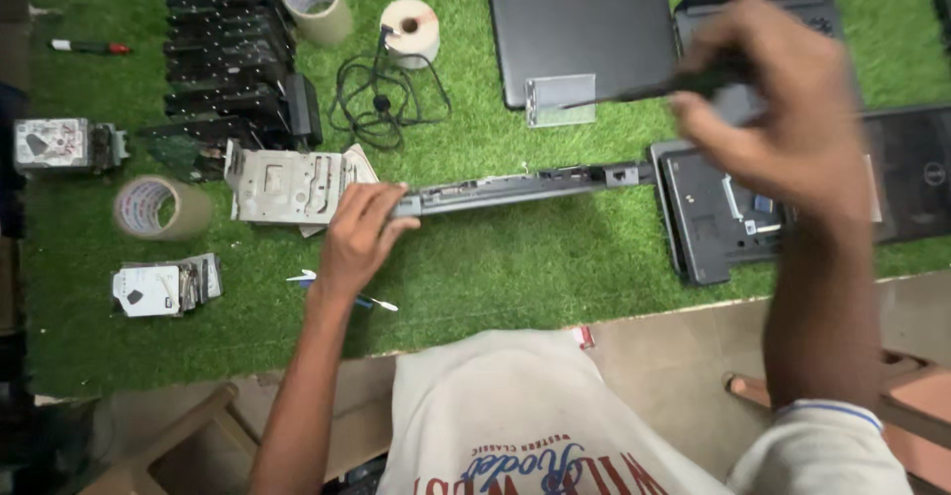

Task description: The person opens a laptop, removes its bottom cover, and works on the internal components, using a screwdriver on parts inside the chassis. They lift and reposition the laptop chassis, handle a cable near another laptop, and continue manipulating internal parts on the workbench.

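Green turf mat (pixel 515 277): left hand (pixel 359 237) grips laptop panel (pixel 525 186), lengthwise left-right; right hand (pixel 783 109) clenches screwdriver (pixel 664 87), tip leftward.

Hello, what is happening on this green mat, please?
A person sits at a green turf mat covered with laptop parts. The left hand holds down one end of a long grey laptop strip. The right hand, raised and blurred, grips a dark screwdriver above an opened laptop base. A closed grey laptop, tape rolls and hard drives lie around.
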Action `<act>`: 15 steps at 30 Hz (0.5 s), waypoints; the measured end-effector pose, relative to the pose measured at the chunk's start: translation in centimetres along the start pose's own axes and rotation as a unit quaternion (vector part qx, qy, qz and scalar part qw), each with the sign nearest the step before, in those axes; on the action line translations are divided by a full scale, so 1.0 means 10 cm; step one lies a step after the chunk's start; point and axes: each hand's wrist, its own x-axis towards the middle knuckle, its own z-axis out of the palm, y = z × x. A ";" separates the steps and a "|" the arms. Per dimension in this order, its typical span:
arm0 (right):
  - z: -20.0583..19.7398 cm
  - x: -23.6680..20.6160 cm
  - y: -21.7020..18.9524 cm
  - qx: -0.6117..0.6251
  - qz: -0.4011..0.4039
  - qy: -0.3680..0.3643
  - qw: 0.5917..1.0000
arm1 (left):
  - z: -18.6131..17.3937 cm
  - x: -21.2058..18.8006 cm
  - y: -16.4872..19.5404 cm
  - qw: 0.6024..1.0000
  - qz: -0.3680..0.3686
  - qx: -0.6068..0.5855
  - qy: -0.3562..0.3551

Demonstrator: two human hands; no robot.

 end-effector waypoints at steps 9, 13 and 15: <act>-0.01 -1.58 0.94 0.119 0.179 0.137 0.967 | 0.19 -0.82 0.28 0.998 0.026 0.034 -0.051; 0.17 -1.80 0.94 0.189 0.215 0.195 0.938 | 0.49 -1.38 0.29 0.997 -0.002 0.047 -0.057; 0.29 -1.78 0.86 0.188 0.193 0.209 0.940 | 0.66 -1.66 0.27 0.996 -0.008 0.054 -0.066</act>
